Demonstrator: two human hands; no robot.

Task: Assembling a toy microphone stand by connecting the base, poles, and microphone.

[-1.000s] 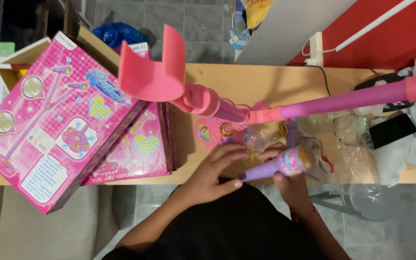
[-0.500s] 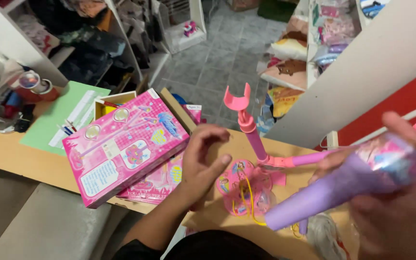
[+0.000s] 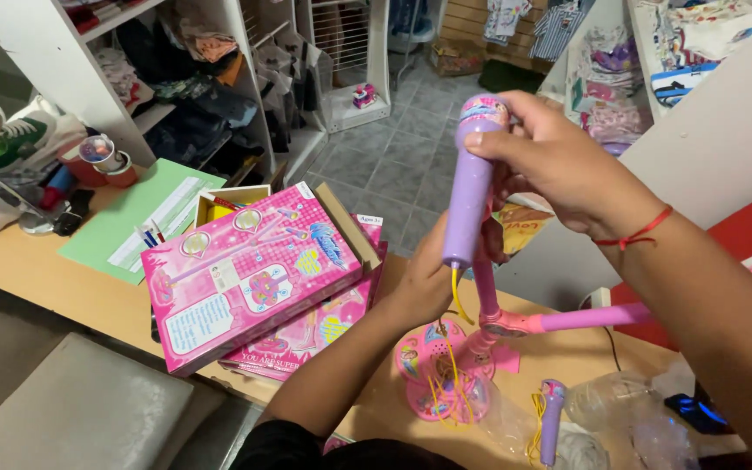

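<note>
Two hands share our purple microphone [image 3: 470,187]: right hand [image 3: 559,161] pinching its head, left hand [image 3: 433,278] (fingers hidden) cupping its base.

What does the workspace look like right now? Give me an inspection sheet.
Surface: tan wooden table, crowded on the near side.
Job's things: purple plastic toy microphone held upright in the air; pink plastic toy stand with round base below it.
Clutter: two stacked pink cardboard toy boxes, green paper sheet, second small purple microphone, clear plastic wrap.
Hands: right hand grips the microphone's head; left hand is at its lower end.
Cables: yellow cord hangs from the microphone to the base.
Surroundings: white shelving with clothes, grey tiled floor.
</note>
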